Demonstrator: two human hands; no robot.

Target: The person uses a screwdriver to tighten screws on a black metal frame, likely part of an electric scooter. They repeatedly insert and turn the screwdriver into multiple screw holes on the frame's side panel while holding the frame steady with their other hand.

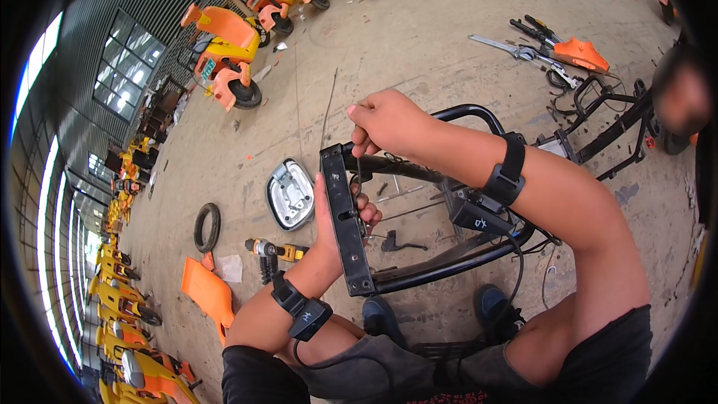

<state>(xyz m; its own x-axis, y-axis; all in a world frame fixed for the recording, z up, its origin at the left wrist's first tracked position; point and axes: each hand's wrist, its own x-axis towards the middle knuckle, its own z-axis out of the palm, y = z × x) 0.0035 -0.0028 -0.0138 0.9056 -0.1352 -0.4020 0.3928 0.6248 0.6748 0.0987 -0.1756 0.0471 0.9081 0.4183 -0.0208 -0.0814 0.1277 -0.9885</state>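
A black tubular metal frame [441,269] lies in front of me, with a flat black plate with holes [346,224] across its near-left end. My left hand [327,213] is closed around this plate, its fingertips showing on the inner side. Just above the plate's far end, my right hand [389,123] is pinched closed on a thin dark cable [359,173], which runs down beside the plate. A thin wire end [330,105] sticks up beyond the plate; whether it is the same cable, I cannot tell.
Around the frame lie a silver-and-black cover [290,193], a brake lever [402,242], a yellow-and-black power tool [284,251], a tyre [207,227] and an orange panel [207,288]. Pliers and a wrench [508,48] lie farther right. Orange-yellow scooters [224,49] stand at the far left.
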